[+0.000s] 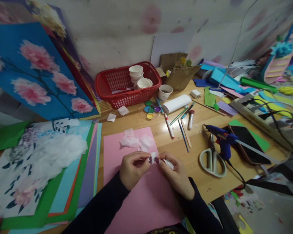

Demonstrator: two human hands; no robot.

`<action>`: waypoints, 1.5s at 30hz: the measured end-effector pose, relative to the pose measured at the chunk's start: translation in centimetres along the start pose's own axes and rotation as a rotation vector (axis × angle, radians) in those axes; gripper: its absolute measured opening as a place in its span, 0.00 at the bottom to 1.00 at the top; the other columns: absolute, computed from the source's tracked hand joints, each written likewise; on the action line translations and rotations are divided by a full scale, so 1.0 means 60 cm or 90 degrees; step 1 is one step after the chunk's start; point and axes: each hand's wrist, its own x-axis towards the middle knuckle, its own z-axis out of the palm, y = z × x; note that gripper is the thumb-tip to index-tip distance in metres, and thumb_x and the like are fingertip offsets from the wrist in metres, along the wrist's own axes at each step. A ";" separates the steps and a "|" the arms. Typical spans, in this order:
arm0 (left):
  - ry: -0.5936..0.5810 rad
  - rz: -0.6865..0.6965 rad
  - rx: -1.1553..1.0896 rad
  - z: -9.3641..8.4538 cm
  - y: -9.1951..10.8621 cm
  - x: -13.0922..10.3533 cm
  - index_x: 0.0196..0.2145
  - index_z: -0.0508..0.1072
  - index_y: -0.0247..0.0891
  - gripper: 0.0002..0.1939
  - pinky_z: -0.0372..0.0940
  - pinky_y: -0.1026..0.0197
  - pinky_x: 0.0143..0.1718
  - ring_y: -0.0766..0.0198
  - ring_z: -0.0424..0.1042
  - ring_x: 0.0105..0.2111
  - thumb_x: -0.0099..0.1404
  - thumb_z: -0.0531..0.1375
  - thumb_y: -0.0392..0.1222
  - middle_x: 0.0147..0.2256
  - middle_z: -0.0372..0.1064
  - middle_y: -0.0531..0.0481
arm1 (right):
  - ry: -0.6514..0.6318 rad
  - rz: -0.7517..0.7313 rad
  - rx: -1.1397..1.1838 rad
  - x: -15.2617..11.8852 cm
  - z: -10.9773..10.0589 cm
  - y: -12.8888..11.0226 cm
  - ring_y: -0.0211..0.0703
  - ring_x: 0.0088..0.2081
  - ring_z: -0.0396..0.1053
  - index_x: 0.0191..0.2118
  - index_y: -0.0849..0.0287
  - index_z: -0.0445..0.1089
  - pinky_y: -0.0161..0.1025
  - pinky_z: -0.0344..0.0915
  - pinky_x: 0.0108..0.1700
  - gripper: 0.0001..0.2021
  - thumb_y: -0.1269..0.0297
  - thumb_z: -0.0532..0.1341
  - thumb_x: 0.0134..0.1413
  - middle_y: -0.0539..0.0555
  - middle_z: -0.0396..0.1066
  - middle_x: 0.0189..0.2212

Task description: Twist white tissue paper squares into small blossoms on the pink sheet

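Over a pink sheet of paper [141, 198], my left hand [135, 169] and my right hand [174, 175] meet, thumbs and fingertips closed on one small white piece of tissue paper [153, 158]. Another folded bit of white tissue [169, 164] is tucked in the fingers of my right hand. Just beyond my fingertips, several pale tissue squares [134, 142] lie loosely on the upper part of the pink sheet. Two more white squares [122, 110] sit on the wooden table near the basket.
A red basket [127, 97] with paper cups stands at the back. Scissors [212, 162], a blue glue gun [219, 138] and a phone [249, 143] lie to the right, near a power strip [258, 113]. Pens and brushes lie mid-table. Coloured sheets [85, 185] and white tissue [61, 148] cover the left.
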 end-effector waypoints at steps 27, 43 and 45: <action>0.035 -0.139 -0.133 -0.002 -0.009 0.003 0.27 0.72 0.33 0.05 0.71 0.64 0.30 0.65 0.73 0.27 0.52 0.60 0.37 0.26 0.72 0.49 | 0.024 0.031 0.009 0.000 -0.003 0.001 0.34 0.20 0.50 0.26 0.59 0.66 0.32 0.49 0.23 0.15 0.50 0.60 0.50 0.45 0.54 0.18; 0.055 -0.234 -0.212 -0.024 -0.017 0.011 0.29 0.64 0.35 0.08 0.56 0.71 0.09 0.73 0.60 0.12 0.50 0.58 0.40 0.17 0.62 0.58 | 0.037 0.113 0.114 -0.002 0.000 0.007 0.32 0.18 0.46 0.27 0.59 0.64 0.32 0.42 0.20 0.15 0.52 0.61 0.48 0.43 0.52 0.16; 0.066 -0.234 -0.215 -0.027 -0.020 0.012 0.29 0.64 0.35 0.08 0.55 0.71 0.09 0.73 0.60 0.12 0.51 0.58 0.40 0.17 0.62 0.59 | 0.050 0.126 0.142 -0.001 0.000 0.010 0.31 0.18 0.46 0.27 0.59 0.63 0.31 0.41 0.20 0.14 0.53 0.62 0.47 0.43 0.53 0.16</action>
